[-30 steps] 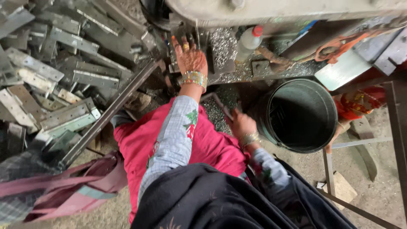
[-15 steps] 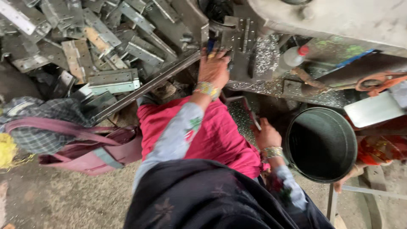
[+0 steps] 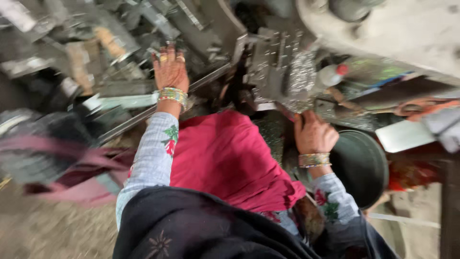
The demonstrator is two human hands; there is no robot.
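My left hand (image 3: 170,71) reaches forward with its fingers spread, lying flat on a heap of grey metal brackets (image 3: 110,52); I cannot see anything gripped in it. My right hand (image 3: 312,133) is closed in a fist by the front edge of a machine's work plate (image 3: 278,72), apparently around a thin rod (image 3: 287,114) that points up and left. Both wrists wear bangles. A red cloth (image 3: 225,153) covers my lap between the arms. The picture is blurred by motion.
A dark round bucket (image 3: 364,165) stands to the right of my right hand. A white bottle with a red cap (image 3: 330,74) lies behind the plate. A long metal bar (image 3: 139,117) runs under my left wrist. A pink bag (image 3: 72,177) lies at the left.
The view has swung right and closer. My left hand has moved left from the machine's plate onto the bracket heap. My right hand has risen up to the plate's edge.
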